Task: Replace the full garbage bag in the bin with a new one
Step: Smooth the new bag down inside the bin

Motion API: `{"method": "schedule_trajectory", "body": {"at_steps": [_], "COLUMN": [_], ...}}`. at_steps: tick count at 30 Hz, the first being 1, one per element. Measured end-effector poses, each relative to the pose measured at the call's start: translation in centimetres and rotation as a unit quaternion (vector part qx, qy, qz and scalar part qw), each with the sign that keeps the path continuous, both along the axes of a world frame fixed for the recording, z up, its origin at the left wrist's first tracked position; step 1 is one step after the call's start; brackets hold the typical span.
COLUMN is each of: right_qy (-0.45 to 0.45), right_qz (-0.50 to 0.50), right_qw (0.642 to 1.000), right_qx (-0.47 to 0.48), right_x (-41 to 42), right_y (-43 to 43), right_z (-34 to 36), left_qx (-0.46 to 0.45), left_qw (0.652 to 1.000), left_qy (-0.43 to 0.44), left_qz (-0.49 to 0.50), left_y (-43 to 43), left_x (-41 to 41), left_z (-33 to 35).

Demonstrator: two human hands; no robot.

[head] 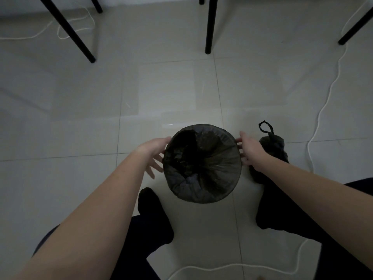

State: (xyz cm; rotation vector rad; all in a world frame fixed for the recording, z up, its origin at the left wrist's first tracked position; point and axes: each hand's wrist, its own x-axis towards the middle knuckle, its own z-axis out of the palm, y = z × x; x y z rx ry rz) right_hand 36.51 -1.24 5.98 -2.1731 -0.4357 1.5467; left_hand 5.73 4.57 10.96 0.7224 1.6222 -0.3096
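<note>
A pale tiled floor (pixel 161 87) lies below us. At its middle stands the bin (pixel 238 174), a black bag (pixel 201 158) lining it and folded over the rim. Our left hand (pixel 155 150) lies at the bin's 9 o'clock and our right hand (pixel 250 150) at 3 o'clock, fingers straight against the rim, gripping nothing. A tied full bag (pixel 276 146) sits just beyond the right hand; a white cable (pixel 323 110) trails at 2 o'clock.

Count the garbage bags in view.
2. A liner bag lines the bin, between left hand and right hand. A tied bag with a loop on top sits on the floor right of the bin, partly behind the right hand. Spares may be out of view.
</note>
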Motion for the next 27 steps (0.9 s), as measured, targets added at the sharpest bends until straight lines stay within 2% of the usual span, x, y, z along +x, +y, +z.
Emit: {"method": "schedule_trajectory", "body": {"at_steps": [2,5,7,10,11,13,15,17,19,21,22,25,27], "right_qy": [0.022,0.023,0.018,-0.060,-0.062,0.002,0.056,0.085,0.134,0.177,0.176,0.062,0.082], "right_qz": [0.015,0.039,0.028,0.013,0.008,0.004,0.002,-0.022,-0.063,-0.079,-0.075,-0.062,-0.079], "right_qw": [0.999,0.997,0.997,0.998,0.997,0.999,0.998,0.996,0.987,0.977,0.976,0.993,0.993], "right_qx": [-0.020,-0.064,-0.075,0.028,0.049,0.036,0.005,-0.024,-0.060,-0.093,-0.105,-0.075,-0.036], "right_x": [-0.4,-0.5,-0.2,0.5,0.6,0.1,-0.4,-0.4,-0.2,0.2,0.2,0.3,-0.1], "right_y": [-0.1,-0.5,-0.7,0.0,0.2,0.3,0.1,-0.1,-0.5,-0.9,-1.0,-0.9,-0.5], "right_z": [0.5,0.6,0.7,0.3,0.4,0.7,0.9,0.4,0.0,-0.3,-0.3,0.0,0.3], "left_qx": [-0.001,0.087,0.129,0.089,0.051,-0.016,-0.026,0.027,0.089,0.126,0.131,0.103,0.076], "left_qw": [0.998,0.976,0.960,0.989,0.995,0.998,0.994,0.982,0.947,0.918,0.922,0.949,0.954], "left_qy": [-0.052,-0.106,-0.101,-0.001,0.012,-0.023,-0.073,-0.105,-0.142,-0.155,-0.140,-0.085,-0.090], "left_qz": [0.044,0.169,0.225,0.120,0.080,0.055,0.077,0.157,0.276,0.341,0.337,0.285,0.276], "left_y": [-0.6,-0.2,0.3,0.5,0.2,-0.6,-1.5,-2.1,-2.0,-1.6,-1.4,-1.5,-1.7], "left_x": [0.6,0.8,0.4,-0.7,-0.8,-0.7,0.0,0.4,0.5,0.5,0.6,0.9,0.9], "left_z": [-0.2,-1.0,-1.2,-1.1,-1.0,-0.9,-1.2,-1.8,-2.1,-2.1,-1.9,-1.0,-0.9]}}
